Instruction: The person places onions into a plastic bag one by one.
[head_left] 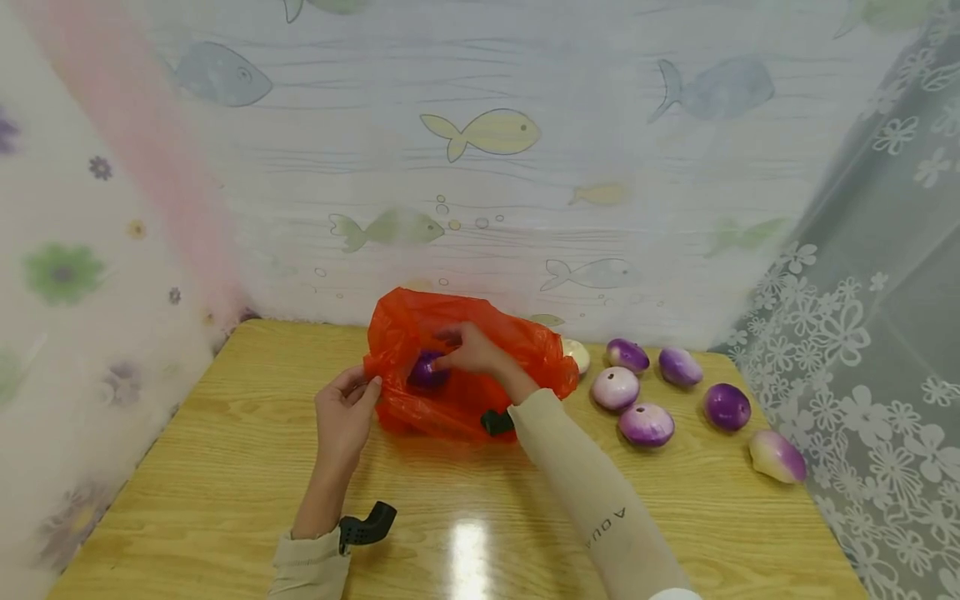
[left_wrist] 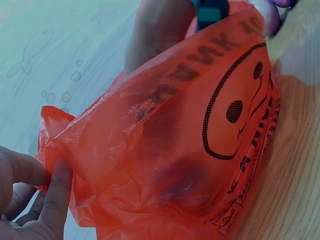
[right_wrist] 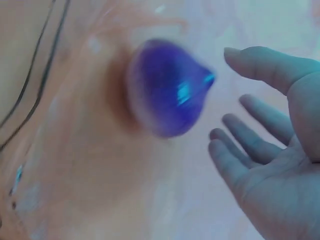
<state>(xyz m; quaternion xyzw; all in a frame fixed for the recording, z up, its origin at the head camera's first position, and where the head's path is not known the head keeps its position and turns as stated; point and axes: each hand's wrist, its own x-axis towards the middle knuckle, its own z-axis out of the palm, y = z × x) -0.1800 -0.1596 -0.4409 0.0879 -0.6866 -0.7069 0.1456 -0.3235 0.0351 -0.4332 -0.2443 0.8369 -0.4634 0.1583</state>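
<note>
A red plastic bag (head_left: 465, 321) lies on its side on the table, its mouth spread toward me. My left hand (head_left: 347, 417) pinches the bag's left edge between thumb and fingers; in the left wrist view the bag (left_wrist: 175, 140) shows a printed smiling face. Inside the bag is a purple onion (head_left: 427, 372). My right hand (head_left: 472, 350) reaches into the mouth with fingers spread and loosely bent. In the right wrist view a gap separates those fingers (right_wrist: 260, 135) from the onion (right_wrist: 167, 90), whose pointed tip faces the hand.
To the right of the bag several purple and white onions (head_left: 647, 425) stand on the wooden table (head_left: 247, 467). A pale onion (head_left: 576, 356) sits right behind the bag's right end. A fish-patterned curtain (head_left: 480, 200) hangs along the table's back edge.
</note>
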